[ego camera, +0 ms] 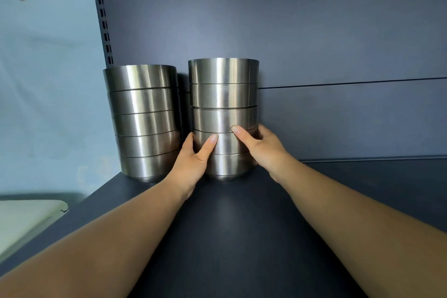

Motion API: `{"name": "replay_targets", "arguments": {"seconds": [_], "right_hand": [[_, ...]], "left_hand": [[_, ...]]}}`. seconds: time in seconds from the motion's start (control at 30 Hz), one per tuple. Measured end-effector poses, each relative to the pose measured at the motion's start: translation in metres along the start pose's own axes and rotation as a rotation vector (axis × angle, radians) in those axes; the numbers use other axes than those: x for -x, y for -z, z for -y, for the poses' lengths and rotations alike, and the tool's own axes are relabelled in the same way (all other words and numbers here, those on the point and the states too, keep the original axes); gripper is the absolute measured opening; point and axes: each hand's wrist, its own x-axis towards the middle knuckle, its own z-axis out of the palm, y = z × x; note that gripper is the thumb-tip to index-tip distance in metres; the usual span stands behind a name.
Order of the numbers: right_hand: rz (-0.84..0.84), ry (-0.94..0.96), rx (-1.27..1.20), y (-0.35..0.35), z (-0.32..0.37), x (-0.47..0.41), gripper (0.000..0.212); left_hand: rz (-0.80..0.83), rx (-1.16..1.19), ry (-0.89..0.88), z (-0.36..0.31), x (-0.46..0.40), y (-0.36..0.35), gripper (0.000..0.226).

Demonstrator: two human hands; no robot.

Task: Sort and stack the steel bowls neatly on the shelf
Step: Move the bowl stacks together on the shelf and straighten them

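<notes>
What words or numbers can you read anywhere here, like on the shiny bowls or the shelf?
None: no word, number, brand or sign shows anywhere.
The left stack of bowls and the right stack of bowls are plain steel with only reflections.
The shelf, its back panel and the slotted upright carry no label.
The left hand and right hand cover part of the right stack, so a mark could be hidden there.

Soft, even light from the near side; bright vertical glare streaks the steel bowls (222, 94). Far left wall (48, 80) looks hazy. Wide-angle bending at the edges.
</notes>
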Motion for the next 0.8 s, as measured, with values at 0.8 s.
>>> {"name": "replay_targets", "arguments": {"seconds": [0.8], "right_hand": [[0.105, 0.051, 0.087, 0.004, -0.014, 0.006, 0.085]], "left_hand": [[-0.040, -0.157, 0.125, 0.005, -0.005, 0.008, 0.088]]}}
